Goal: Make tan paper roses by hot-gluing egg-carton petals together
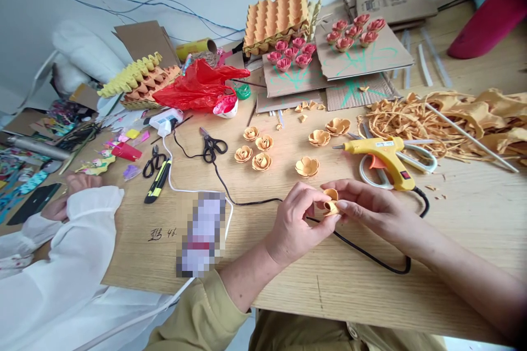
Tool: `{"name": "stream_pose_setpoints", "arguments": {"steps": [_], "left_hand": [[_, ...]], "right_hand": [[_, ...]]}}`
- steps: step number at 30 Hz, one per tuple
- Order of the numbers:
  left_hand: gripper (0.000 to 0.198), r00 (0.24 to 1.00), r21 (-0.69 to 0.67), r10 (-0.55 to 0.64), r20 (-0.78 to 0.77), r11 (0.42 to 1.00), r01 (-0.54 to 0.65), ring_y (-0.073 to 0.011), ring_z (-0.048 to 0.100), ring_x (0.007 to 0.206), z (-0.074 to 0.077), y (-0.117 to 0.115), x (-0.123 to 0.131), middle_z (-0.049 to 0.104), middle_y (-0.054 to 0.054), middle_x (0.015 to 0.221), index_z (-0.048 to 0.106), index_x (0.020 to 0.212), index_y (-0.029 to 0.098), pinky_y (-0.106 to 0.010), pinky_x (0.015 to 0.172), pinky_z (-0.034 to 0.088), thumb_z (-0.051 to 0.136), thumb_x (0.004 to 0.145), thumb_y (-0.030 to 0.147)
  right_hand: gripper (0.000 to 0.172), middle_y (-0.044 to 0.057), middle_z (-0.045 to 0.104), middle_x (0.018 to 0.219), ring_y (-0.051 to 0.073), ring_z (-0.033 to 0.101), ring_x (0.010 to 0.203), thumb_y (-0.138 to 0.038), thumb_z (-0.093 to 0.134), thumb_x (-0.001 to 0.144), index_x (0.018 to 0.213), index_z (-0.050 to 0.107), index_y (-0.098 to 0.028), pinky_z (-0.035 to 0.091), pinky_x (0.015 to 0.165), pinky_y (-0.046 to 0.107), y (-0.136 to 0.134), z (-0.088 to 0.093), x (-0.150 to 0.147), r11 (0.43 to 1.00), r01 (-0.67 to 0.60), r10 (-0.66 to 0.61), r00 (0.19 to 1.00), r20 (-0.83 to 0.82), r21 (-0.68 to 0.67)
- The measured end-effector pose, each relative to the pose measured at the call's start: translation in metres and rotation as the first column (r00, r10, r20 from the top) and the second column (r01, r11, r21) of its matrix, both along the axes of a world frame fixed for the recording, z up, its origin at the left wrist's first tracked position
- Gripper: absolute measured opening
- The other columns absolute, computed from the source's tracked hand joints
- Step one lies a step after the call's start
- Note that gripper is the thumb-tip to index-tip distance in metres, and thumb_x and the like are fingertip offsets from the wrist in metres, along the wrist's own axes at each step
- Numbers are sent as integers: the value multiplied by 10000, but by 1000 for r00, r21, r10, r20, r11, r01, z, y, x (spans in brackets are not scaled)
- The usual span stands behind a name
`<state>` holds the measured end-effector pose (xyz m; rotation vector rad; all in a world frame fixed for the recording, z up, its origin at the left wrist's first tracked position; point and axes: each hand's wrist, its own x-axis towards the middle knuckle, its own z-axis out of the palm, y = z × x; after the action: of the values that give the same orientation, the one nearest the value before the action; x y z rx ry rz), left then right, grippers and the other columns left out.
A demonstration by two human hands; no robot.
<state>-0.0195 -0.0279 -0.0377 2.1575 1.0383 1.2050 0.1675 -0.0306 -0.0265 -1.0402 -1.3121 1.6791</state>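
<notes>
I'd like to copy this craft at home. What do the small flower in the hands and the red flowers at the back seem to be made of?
The small flower, pinched between left hand and right hand, looks like matte paper pulp, probably cut egg tray: same orange-tan as the egg trays behind. The red flowers share the shape, seemingly painted.

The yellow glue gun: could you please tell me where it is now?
In the head view, the glue gun lies right of centre on the wooden table, over the large scissors, just beyond the right hand.
</notes>
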Motion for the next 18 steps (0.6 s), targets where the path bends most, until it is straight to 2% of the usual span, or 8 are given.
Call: {"name": "stream_pose_setpoints", "arguments": {"steps": [5,10,18], "left_hand": [[226,1000,3,5,-28,1000,-5,-119,560,696,3,-2,0,613,-23,883,619,981,198,-235,586,506,736,791,162],[279,1000,41,2,-17,999,-2,-142,627,791,5,-4,1,650,-47,974,606,1058,207,-237,599,528,723,811,152],[383,1000,51,18,12,999,-18,-122,642,742,2,-4,2,696,-17,926,554,1169,216,-260,703,562,705,822,156]], "right_hand": [[300,52,727,935,167,643,789,-480,712,855,995,648,-222,541,696,311,1,0,1,1000,-28,28,999,-44,-11],[376,53,736,939,160,643,779,-540,738,818,996,663,-217,534,704,309,3,-1,2,999,-38,37,997,-69,-25],[439,60,753,962,180,667,843,-600,732,793,1000,672,-218,529,718,310,2,-1,0,999,-34,30,994,-104,-33]]}}
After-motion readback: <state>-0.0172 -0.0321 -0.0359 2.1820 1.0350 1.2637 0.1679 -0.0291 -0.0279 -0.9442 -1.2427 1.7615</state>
